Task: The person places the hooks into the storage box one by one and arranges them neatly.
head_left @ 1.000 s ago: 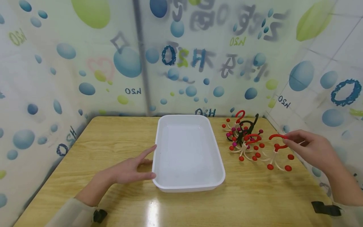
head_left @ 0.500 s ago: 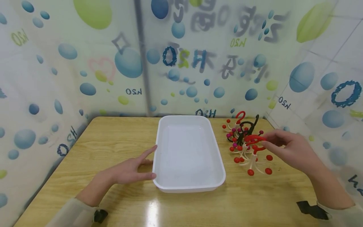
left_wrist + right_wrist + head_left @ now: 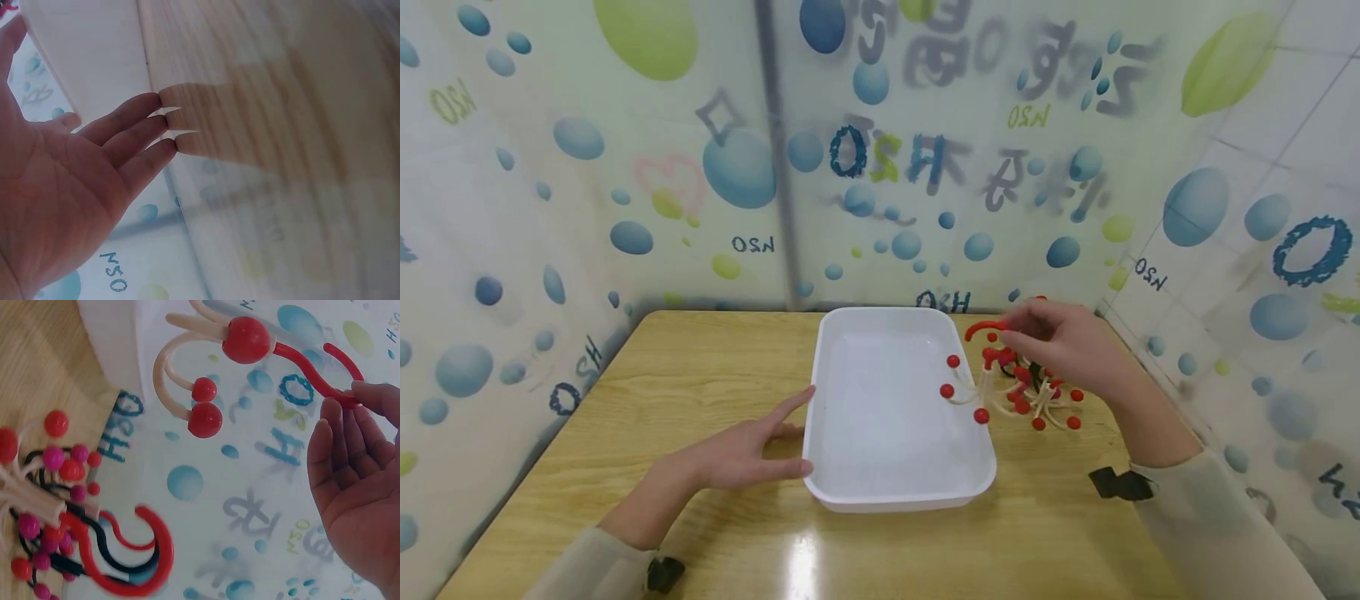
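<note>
My right hand pinches the red hooked handle of a claw massager. Its cream prongs, tipped with red balls, hang over the right rim of the white plastic tray in the head view. Against the tray's left side rests my left hand, fingers spread and mostly straight, thumb at the near left corner. The left wrist view shows its other fingertips on the tabletop. Beyond the tray's right rim lie more massagers, with red or black hooks and red or magenta balls, partly hidden by my right hand in the head view.
The wooden table carries the tray near its middle. Patterned sheets with blue and green spots rise behind and at both sides of the table.
My right hand has carried the red-hooked claw massager leftward from the right side of the table to the tray's right rim. The left hand stays at the tray.
</note>
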Motion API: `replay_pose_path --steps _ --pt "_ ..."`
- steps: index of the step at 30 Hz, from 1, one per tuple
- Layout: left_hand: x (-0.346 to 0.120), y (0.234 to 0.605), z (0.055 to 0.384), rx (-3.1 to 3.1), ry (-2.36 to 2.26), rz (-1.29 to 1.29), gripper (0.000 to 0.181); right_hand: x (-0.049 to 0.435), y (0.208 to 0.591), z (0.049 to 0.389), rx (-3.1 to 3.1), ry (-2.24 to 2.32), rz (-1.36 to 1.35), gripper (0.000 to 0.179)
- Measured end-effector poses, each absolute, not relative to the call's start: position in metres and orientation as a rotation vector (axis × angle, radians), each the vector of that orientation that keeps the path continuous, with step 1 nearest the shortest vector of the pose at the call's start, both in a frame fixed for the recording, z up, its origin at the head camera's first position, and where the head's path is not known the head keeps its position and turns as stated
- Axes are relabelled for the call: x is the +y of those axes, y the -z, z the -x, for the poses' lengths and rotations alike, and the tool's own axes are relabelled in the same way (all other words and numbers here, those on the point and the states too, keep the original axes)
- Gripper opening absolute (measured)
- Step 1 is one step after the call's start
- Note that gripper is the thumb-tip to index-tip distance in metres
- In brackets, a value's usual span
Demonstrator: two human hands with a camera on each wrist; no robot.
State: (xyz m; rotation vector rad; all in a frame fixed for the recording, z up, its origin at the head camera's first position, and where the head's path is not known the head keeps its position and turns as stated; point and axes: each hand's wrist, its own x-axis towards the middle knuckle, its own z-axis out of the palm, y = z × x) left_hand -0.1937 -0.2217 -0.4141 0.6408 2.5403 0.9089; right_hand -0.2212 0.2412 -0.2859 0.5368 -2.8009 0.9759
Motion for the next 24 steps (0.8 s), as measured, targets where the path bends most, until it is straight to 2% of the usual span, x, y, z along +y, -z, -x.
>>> replay_pose_path --steps 12,24 --pt "-0.222 0.415 0.194 2.534 -0.925 -0.634 0.105 0.176 0.299 0.286 -2.913 -1.051 -0.691 0.021" --pt "-0.221 0.415 0.194 2.557 -0.882 -0.601 0.105 0.124 0.317 0.325 -3.006 -1.102 -0.613 0.025"
